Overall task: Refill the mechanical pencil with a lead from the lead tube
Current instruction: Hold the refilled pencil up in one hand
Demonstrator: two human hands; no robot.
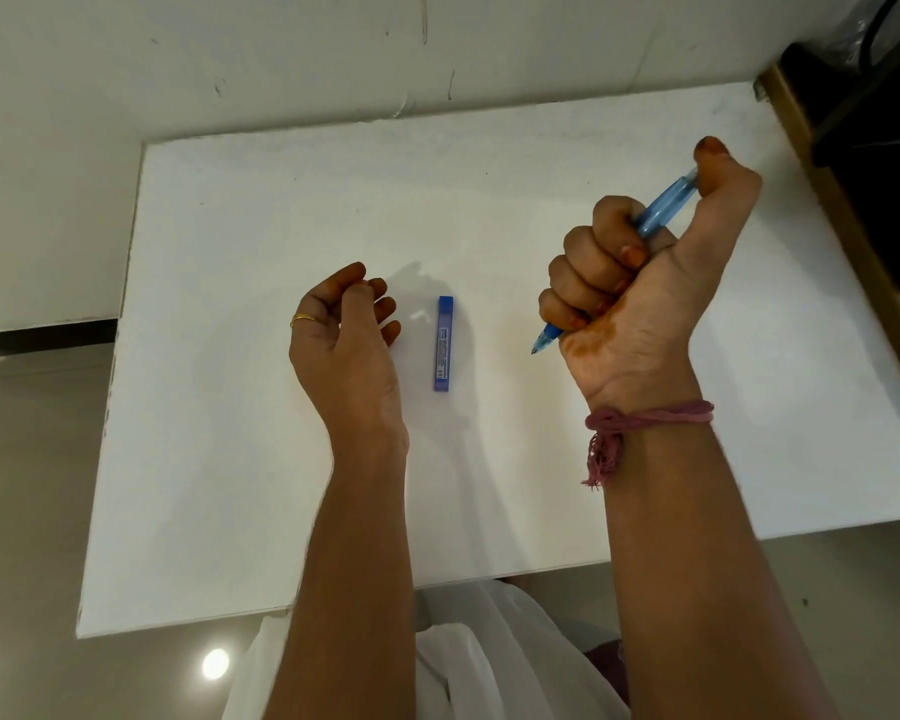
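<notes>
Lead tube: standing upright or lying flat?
Lying flat. The lead tube lies lengthwise on the white table, label facing up, between both hands, untouched.

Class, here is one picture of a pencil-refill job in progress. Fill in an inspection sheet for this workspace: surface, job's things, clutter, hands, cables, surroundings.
Surface: white table, flat, with a few faint marks.
Job's things: blue lead tube lies flat on the table between the hands; blue mechanical pencil held off the table, tip pointing down and toward the person.
Clutter: nothing seen.
Hands: left hand loosely curled beside the tube, holding nothing; right hand grips the pencil in a fist, thumb on its top end.
Cables: nothing clearly seen.
Surroundings: white wall behind; dark object at far right, too unclear to name.
</notes>
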